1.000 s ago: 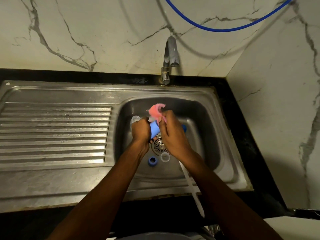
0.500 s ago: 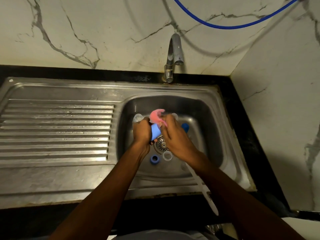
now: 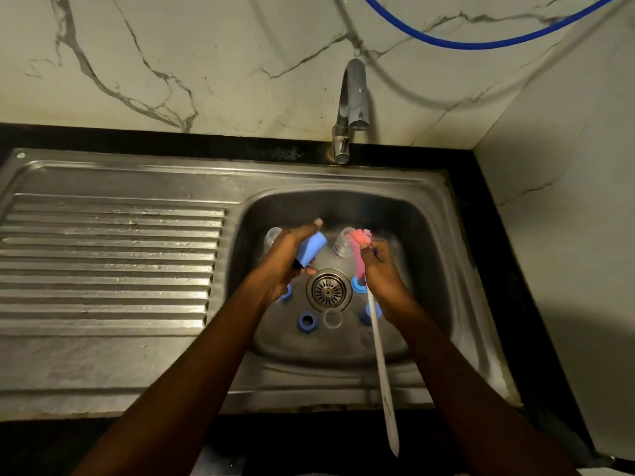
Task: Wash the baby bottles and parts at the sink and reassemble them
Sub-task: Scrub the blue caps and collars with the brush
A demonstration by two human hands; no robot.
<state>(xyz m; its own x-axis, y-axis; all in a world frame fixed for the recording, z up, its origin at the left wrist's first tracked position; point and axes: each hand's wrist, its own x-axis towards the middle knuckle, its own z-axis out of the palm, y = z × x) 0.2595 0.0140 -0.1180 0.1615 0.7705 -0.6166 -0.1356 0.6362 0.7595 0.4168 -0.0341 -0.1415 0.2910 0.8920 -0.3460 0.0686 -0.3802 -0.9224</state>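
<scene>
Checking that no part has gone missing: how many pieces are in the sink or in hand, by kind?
Blue cap, in left hand: 1
Blue parts lying in basin: 4
Clear bottles: 2
Small clear part: 1
Pink sponge brush, in right hand: 1
Total: 9

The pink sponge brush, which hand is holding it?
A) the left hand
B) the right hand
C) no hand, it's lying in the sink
B: the right hand grips the pink sponge brush just below its sponge, and the left hand holds the blue cap.
</scene>
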